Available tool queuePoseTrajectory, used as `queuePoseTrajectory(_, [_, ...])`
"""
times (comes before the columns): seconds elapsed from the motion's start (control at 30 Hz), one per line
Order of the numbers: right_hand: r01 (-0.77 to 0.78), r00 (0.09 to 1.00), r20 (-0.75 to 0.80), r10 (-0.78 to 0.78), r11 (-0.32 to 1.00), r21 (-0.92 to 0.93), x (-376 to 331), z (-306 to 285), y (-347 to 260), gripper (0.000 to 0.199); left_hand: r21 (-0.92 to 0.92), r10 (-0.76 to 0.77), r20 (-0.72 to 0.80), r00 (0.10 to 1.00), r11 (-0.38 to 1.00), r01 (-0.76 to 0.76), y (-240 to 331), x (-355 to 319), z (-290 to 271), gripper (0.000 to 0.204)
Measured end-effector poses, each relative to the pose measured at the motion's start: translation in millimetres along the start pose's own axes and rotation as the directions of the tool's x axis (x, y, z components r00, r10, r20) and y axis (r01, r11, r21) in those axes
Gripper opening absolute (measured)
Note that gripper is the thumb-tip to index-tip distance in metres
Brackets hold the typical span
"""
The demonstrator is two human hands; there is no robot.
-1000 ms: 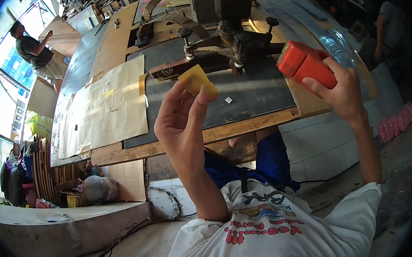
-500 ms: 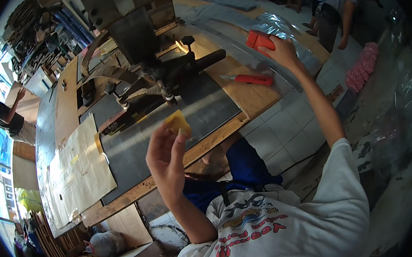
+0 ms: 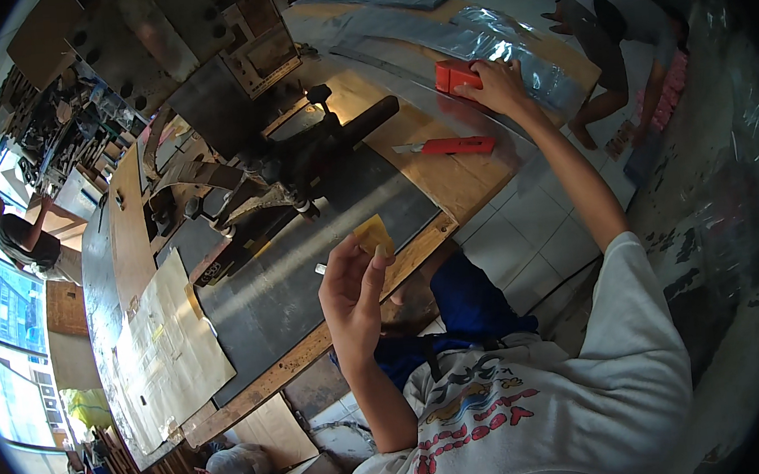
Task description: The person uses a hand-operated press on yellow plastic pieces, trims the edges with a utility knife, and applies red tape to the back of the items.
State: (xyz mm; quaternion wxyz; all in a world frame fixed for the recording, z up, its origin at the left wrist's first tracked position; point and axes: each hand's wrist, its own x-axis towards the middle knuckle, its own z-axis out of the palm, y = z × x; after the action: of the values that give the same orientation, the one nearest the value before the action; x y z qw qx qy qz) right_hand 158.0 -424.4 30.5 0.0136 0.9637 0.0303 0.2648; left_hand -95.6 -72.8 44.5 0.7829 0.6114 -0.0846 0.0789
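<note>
My left hand point(image 3: 353, 298) is raised in front of the bench edge, pinching a small yellow square piece point(image 3: 374, 235) between thumb and fingers. A short white stick point(image 3: 320, 269) pokes out beside its knuckles. Out to the right, my right hand point(image 3: 502, 88) grips a red box-shaped object point(image 3: 458, 77) above a clear plastic sheet; its underside is hidden, so I cannot tell whether it touches the sheet. Nearer me lies a red box cutter point(image 3: 457, 146) on brown board, its blade extended to the left.
A heavy metal machine arm point(image 3: 252, 171) stands over the dark bench plate point(image 3: 279, 273). Cream sheets point(image 3: 171, 332) lie at the left. A bent-over person point(image 3: 623, 26) is at the far right, another point(image 3: 22, 232) at the far left. Shiny plastic film point(image 3: 526, 53) covers the far corner.
The view has shifted. My left hand has moved right with the yellow piece, and the white stick now shows. My right hand still holds the red object. The person at right has bent lower.
</note>
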Motion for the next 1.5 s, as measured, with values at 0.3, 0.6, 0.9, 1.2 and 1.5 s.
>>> queuePoseTrajectory(0.3, [0.063,0.826,0.087,-0.557,0.245,0.968,-102,-135,-132,0.039,-0.138,-0.026,0.099,0.995,0.99,0.039,-10,3,8,0.035])
queuePoseTrajectory(0.6, [0.027,0.825,0.104,-0.556,0.222,0.975,-125,-131,-151,0.03,0.059,0.014,0.035,0.999,0.998,-0.016,-11,-11,13,0.037])
queuePoseTrajectory(0.9, [0.585,0.782,-0.391,-0.486,0.353,0.73,-144,-145,-157,0.013,-0.109,0.073,0.047,0.996,0.992,-0.067,-14,-18,13,0.032])
queuePoseTrajectory(1.2, [0.763,0.645,-0.532,-0.549,0.427,0.485,-147,-164,-164,0.016,-0.182,0.031,0.032,0.999,0.983,-0.024,-2,-19,7,0.046])
queuePoseTrajectory(1.5, [0.551,0.798,-0.427,-0.425,0.228,0.803,-134,-177,-151,0.016,0.406,0.061,-0.163,0.985,0.914,0.011,-9,-7,-76,0.038])
